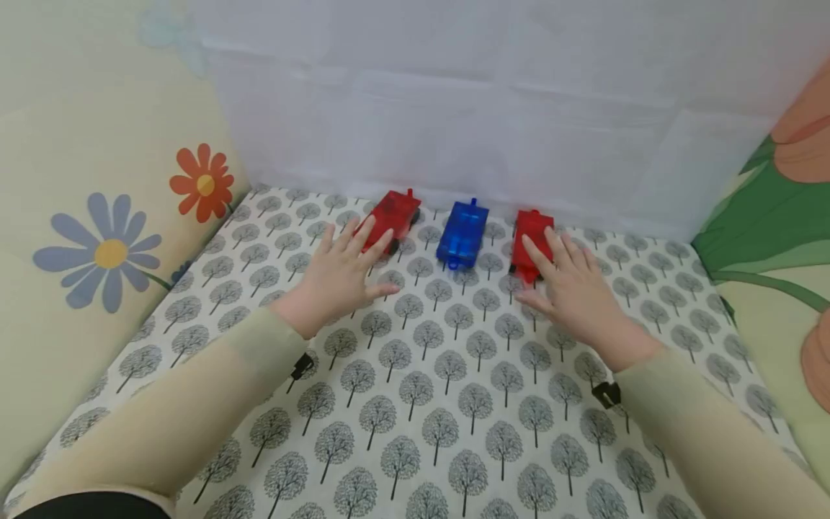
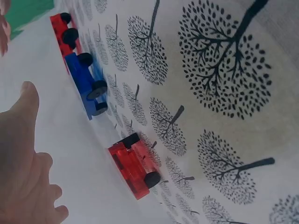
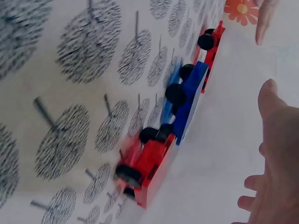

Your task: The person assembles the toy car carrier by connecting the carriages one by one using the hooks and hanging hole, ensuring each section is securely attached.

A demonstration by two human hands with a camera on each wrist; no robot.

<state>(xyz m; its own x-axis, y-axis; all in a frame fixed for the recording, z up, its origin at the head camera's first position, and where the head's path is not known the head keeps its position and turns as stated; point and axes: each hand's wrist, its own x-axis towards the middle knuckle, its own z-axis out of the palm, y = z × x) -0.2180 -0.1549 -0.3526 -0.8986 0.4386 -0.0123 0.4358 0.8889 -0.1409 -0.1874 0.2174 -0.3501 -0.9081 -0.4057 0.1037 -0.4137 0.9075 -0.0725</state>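
Note:
Three toy train cars with black wheels stand in a loose row at the far side of the cloth. The left one is a red car [image 1: 397,210], turned at a slant; a blue car [image 1: 463,234] is in the middle, and a second red car [image 1: 533,229] stands on the right. My left hand [image 1: 333,277], fingers spread, overlaps the left red car in the head view. In the left wrist view this hand [image 2: 21,158] is apart from that car [image 2: 131,165]. My right hand [image 1: 573,292] spreads over the right red car, and the right wrist view shows a gap between them.
A white cloth [image 1: 428,389] printed with grey trees covers the table. Behind the cars rises a white sheet [image 1: 480,108]. Flower-patterned panels [image 1: 97,360] flank both sides. Small black clips [image 1: 301,366] hang near the sleeve cuffs.

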